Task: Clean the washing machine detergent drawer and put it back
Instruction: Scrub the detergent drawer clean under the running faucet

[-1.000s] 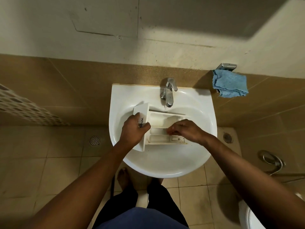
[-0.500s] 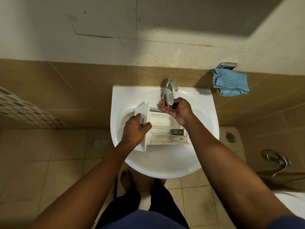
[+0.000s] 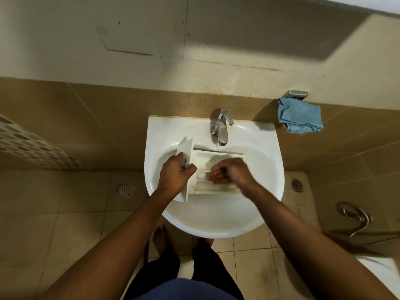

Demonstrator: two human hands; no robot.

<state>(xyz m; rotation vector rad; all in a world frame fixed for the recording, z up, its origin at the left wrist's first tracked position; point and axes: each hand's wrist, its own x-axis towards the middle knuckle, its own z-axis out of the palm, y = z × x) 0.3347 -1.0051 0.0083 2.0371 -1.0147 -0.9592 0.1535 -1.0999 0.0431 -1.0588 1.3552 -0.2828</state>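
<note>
The white detergent drawer (image 3: 202,158) lies in the white sink (image 3: 266,161), its front panel to the left, under the chrome tap (image 3: 221,128). My left hand (image 3: 175,175) grips the front panel from the near side. Over the drawer's middle compartments sits my right hand (image 3: 229,172), blurred, with fingers curled down into them; whether it holds anything cannot be told. The right end of the drawer is hidden by that hand.
A blue cloth (image 3: 299,118) hangs from a metal holder on the wall to the right of the sink. Floor drains (image 3: 123,189) sit on both sides. A chrome hose (image 3: 355,217) lies at the right, and my bare feet stand below the sink.
My right hand went up to the tap spout half a second ago and has come back down into the drawer's compartments. My left hand has kept its hold on the front panel.
</note>
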